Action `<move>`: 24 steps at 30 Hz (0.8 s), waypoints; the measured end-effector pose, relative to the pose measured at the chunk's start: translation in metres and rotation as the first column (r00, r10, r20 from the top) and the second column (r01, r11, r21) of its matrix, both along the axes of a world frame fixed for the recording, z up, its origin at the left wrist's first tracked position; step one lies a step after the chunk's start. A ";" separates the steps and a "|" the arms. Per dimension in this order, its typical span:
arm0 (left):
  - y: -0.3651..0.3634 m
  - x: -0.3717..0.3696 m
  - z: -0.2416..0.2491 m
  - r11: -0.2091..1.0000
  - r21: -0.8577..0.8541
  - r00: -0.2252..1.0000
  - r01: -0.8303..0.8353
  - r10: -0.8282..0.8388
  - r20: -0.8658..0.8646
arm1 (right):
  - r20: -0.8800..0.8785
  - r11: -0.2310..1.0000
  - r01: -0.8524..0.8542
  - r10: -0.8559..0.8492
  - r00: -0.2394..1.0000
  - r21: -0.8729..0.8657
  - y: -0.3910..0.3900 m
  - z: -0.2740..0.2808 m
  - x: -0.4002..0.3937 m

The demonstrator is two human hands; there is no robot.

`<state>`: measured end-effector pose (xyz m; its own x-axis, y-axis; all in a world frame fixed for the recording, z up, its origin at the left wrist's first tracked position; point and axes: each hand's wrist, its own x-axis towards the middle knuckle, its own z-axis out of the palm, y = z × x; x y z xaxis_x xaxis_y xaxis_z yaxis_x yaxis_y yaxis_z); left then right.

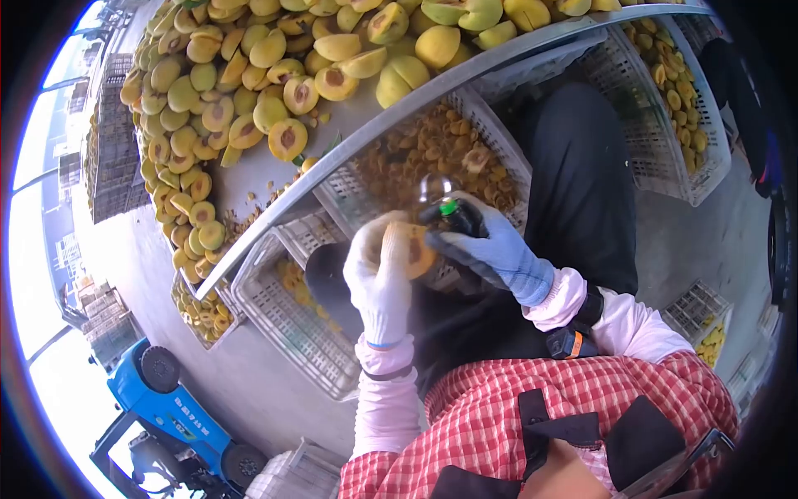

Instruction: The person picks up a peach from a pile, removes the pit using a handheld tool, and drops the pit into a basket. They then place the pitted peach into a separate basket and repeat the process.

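Observation:
My left hand [378,274], in a white knitted glove, is closed around a halved yellow peach [421,251] whose cut face shows an orange-brown middle. My right hand [499,254], in a blue-grey glove with dark fingers, is wrapped around a pitting tool [450,208] with a black handle, a green end and a shiny metal loop. The tool is right beside the fruit, and its loop points away from me. Below and beyond both hands, a white crate [503,137] holds many brown pits and scraps.
A metal-edged table [249,170] heaped with halved peaches [241,75] stands ahead. Crates of fruit stand at the left [283,324] and right [690,158] of my legs. A blue forklift [179,416] is at lower left, and stacked crates [116,141] stand beyond the table.

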<state>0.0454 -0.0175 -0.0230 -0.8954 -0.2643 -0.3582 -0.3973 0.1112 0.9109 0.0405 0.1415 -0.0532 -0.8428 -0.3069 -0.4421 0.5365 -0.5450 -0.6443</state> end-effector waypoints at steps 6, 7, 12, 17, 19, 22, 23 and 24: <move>0.030 0.024 -0.006 0.833 0.510 0.969 -0.215 0.249 0.001 | -0.210 0.996 0.078 -0.068 0.975 0.038 -0.008 -0.011 0.006; 0.039 0.024 -0.001 0.894 0.366 0.964 -0.260 0.263 0.042 | -0.189 0.998 0.056 -0.047 0.981 0.042 -0.008 -0.010 0.008; 0.032 0.047 -0.020 0.994 0.104 0.976 -0.027 0.048 -0.213 | -0.425 0.768 0.050 0.297 0.855 0.638 -0.007 -0.010 0.024; 0.038 0.060 -0.047 0.920 0.360 0.924 -0.157 0.265 -0.275 | -0.604 0.622 0.281 0.400 0.689 0.731 -0.011 0.006 0.032; 0.039 0.061 -0.040 0.901 0.400 0.939 -0.167 0.269 -0.213 | -0.634 0.623 0.312 0.397 0.664 0.717 -0.009 0.005 0.034; 0.038 0.063 -0.037 0.903 0.392 0.949 -0.175 0.261 -0.177 | -0.601 0.618 0.267 0.427 0.676 0.739 -0.006 -0.001 0.039; 0.039 0.063 -0.036 0.897 0.402 0.947 -0.184 0.272 -0.173 | -0.650 0.625 0.319 0.419 0.634 0.713 -0.006 0.000 0.040; 0.041 0.064 -0.033 0.890 0.412 0.945 -0.194 0.282 -0.166 | -0.696 0.631 0.368 0.410 0.590 0.684 -0.008 0.004 0.043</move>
